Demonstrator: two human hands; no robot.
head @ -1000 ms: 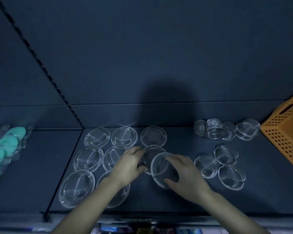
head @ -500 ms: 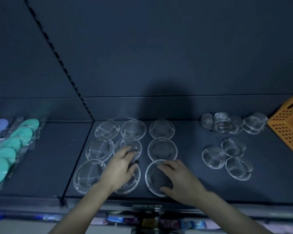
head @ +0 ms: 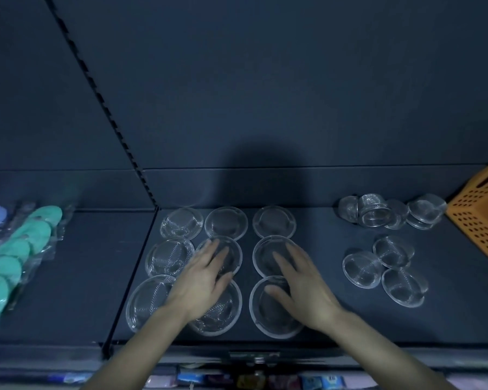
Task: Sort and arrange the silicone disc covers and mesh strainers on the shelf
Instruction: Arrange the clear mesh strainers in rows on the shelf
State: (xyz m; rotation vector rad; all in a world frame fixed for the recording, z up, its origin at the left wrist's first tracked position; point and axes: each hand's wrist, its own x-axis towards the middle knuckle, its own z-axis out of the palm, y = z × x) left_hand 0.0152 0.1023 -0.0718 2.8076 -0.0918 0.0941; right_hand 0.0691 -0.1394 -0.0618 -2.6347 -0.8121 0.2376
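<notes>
The front disc of the right column point(head: 261, 319) now lies flat on the shelf point(head: 335, 319). One second ago the right hand point(head: 299, 285) was holding it tilted, and the column was not yet straight. With it down, the clear discs make a grid of three rows and three columns at the left part of this shelf bay. Both hands have let go: the right hand lies open over the right column, and the left hand point(head: 203, 280) lies open over the middle column point(head: 226, 223), fingers straight, holding nothing. It looks as if they are only pressing the discs into line. I judge this group nearly finished. The smaller strainers point(head: 378, 266) well to the right are not in order, some lying tipped at the back point(head: 375, 213) beside the orange basket point(head: 479, 218).
</notes>
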